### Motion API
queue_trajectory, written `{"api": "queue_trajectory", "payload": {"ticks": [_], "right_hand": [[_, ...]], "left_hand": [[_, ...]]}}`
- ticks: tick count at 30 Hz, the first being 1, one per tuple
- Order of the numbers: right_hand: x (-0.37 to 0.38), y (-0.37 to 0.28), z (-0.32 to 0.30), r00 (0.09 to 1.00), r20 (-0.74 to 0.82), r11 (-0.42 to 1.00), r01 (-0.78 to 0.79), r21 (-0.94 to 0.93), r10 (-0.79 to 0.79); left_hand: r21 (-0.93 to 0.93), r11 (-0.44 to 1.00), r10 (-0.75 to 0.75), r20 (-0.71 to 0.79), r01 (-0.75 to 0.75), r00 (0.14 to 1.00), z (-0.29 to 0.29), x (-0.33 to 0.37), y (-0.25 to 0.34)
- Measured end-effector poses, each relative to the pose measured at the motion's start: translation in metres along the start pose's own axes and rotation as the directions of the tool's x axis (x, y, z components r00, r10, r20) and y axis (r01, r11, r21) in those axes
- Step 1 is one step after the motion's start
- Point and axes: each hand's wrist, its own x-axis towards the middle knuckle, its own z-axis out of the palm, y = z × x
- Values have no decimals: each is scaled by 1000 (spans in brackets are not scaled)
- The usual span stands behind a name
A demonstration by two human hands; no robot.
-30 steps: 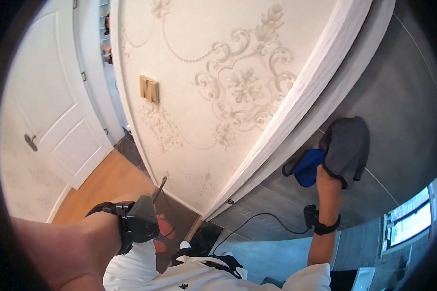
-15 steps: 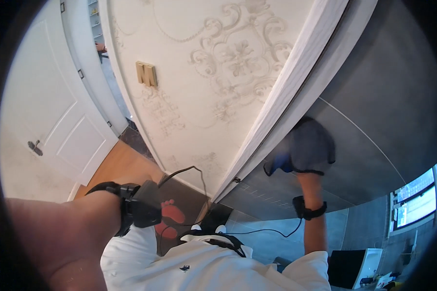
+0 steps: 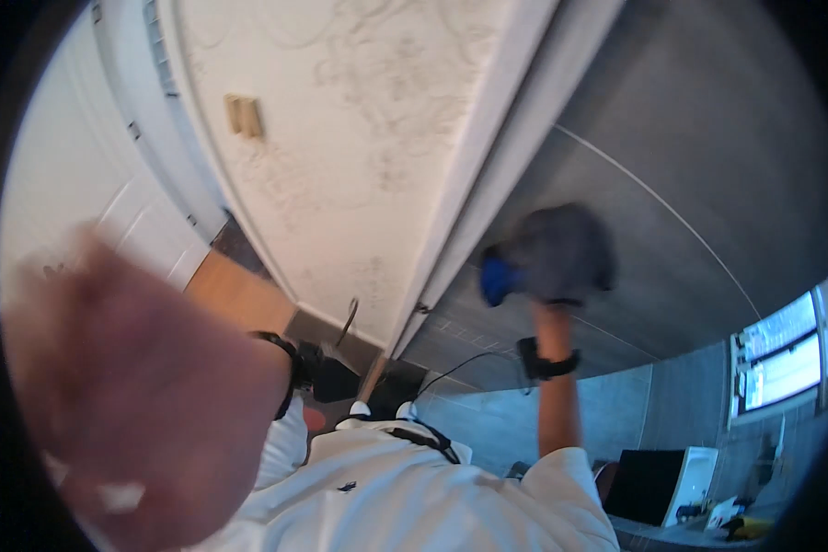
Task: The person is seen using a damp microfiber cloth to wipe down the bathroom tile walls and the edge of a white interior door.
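Note:
My left hand (image 3: 156,386) is raised close to the camera at the lower left, large and smeared by motion. I cannot make out its fingers or anything in them. A black strap with a box-shaped device (image 3: 327,373) is on its wrist. My right arm reaches up to the dark grey wall (image 3: 699,156). A grey cloth mitt (image 3: 566,258) covers my right hand (image 3: 552,308), with a blue part (image 3: 499,279) at its left side. Its fingers are hidden. The mitt appears to lie against the wall, near the white door frame (image 3: 488,184). A black band (image 3: 547,366) circles the right wrist.
A cream patterned wall (image 3: 340,184) with a tan block-shaped piece (image 3: 244,116) stands left of the frame. Beyond it is a white panelled door (image 3: 74,156). A black cable (image 3: 455,366) runs below the right arm. A window (image 3: 777,354) is at the right, above a cluttered counter (image 3: 690,520).
My left hand has swung into fuller view and blurs. The mitt has shifted slightly left in the picture. The view itself has moved, and the walls and frame have slid left.

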Motion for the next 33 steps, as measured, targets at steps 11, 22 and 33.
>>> {"api": "queue_trajectory", "payload": {"ticks": [11, 22, 33], "right_hand": [[-14, 25, 20, 957, 55, 959, 283, 18, -283], [65, 51, -16, 988, -108, 988, 102, -112, -114], [7, 45, -35, 994, 36, 986, 107, -128, -103]], "left_hand": [[639, 362, -527, 741, 679, -416, 28, -255, -40], [411, 554, -770, 585, 724, 256, 117, -210, -71], [245, 419, -818, 519, 874, 247, 104, -312, -34]]}}
